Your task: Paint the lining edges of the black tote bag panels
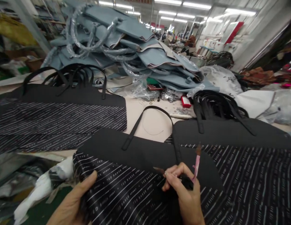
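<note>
One black bag, lettered "TED BAKER", one visible strap, edge gripped in left hand; right hand curled round one pink brush, one pointed tool.

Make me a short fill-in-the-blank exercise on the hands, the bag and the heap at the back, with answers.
1. The left hand grips the bag near its ____ edge, as seen here.
2. The tool pointing up from the right hand has a ____ shaft.
3. The print on the bag reads "TED ____".
4. The heap at the back is ____ in colour.

Missing words: left; pink; BAKER; blue.
</note>
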{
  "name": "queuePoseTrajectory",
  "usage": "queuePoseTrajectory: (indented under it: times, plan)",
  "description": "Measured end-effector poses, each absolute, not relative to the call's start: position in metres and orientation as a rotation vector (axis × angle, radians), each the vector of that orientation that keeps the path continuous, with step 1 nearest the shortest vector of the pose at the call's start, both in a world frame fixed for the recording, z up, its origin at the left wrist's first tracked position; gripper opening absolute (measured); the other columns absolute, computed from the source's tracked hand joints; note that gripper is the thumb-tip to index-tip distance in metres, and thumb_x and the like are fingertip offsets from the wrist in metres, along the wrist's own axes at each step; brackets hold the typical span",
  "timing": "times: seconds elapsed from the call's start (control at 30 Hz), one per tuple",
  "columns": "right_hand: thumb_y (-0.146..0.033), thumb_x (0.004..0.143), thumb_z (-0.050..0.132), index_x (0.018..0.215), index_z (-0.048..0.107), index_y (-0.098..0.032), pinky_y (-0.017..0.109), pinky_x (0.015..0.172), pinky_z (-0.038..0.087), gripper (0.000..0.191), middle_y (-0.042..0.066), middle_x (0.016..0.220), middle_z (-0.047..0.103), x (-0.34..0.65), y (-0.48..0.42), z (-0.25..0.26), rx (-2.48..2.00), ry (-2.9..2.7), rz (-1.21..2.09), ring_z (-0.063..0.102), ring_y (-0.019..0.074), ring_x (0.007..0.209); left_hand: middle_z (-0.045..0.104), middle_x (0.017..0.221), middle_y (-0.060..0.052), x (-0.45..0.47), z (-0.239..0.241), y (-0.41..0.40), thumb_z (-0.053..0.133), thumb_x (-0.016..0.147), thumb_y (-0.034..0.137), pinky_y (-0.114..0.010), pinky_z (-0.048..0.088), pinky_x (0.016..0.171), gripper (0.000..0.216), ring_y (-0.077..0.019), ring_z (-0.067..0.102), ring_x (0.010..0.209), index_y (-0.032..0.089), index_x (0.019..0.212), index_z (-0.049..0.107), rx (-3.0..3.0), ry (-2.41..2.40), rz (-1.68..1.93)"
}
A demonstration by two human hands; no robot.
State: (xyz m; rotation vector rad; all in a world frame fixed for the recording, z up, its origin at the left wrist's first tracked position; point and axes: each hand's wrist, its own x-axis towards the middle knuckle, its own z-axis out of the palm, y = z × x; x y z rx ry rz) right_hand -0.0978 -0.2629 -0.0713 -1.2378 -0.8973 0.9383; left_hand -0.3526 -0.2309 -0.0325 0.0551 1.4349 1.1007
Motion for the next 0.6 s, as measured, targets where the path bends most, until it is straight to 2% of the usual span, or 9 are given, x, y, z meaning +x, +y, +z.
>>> queuePoseTrajectory:
  times: [0.17,0.3,0.43,0.6]
  plan:
    - [-0.024,0.086,0.070,0.070,0.053,-0.021,0.027,0.060,0.050,0.023,0.001,0.067,0.064,-0.108,-0.269,-0.076,-1.319,-1.059,0.800,0.062,0.0162,0.060,0.076,0.106,-0.006,-0.307,-0.016,-0.219,0.068,0.081,0.015,-0.039,0.063,0.081,0.027,-0.0253,0.073,0.091,0.021,0.107,0.073,-0.156,1.356,1.059]
    - [-0.020,0.087,0.067,0.072,0.053,-0.021,0.027,0.059,0.047,0.021,0.001,0.070,0.064,-0.113,-0.271,-0.080,-1.304,-1.122,0.733,0.061,0.0154,0.060,0.076,0.107,-0.009,-0.296,-0.027,-0.215,0.075,0.076,0.013,-0.039,0.062,0.085,0.029,-0.0269,0.072,0.093,0.016,0.104,0.074,0.014,1.293,1.033]
    - [-0.017,0.089,0.065,0.073,0.052,-0.021,0.027,0.062,0.047,0.021,0.000,0.069,0.061,-0.112,-0.272,-0.082,-1.268,-1.115,0.718,0.060,0.0157,0.065,0.076,0.100,-0.011,-0.282,-0.036,-0.214,0.076,0.074,0.010,-0.037,0.063,0.079,0.021,-0.0272,0.073,0.088,0.012,0.095,0.074,0.060,1.279,0.950]
    - [-0.015,0.088,0.066,0.075,0.054,-0.021,0.028,0.059,0.050,0.018,0.001,0.071,0.063,-0.111,-0.274,-0.085,-1.271,-1.097,0.728,0.062,0.0165,0.062,0.076,0.106,-0.008,-0.275,-0.043,-0.216,0.074,0.077,0.011,-0.035,0.062,0.082,0.027,-0.0270,0.072,0.097,0.015,0.104,0.074,-0.002,1.263,0.953]
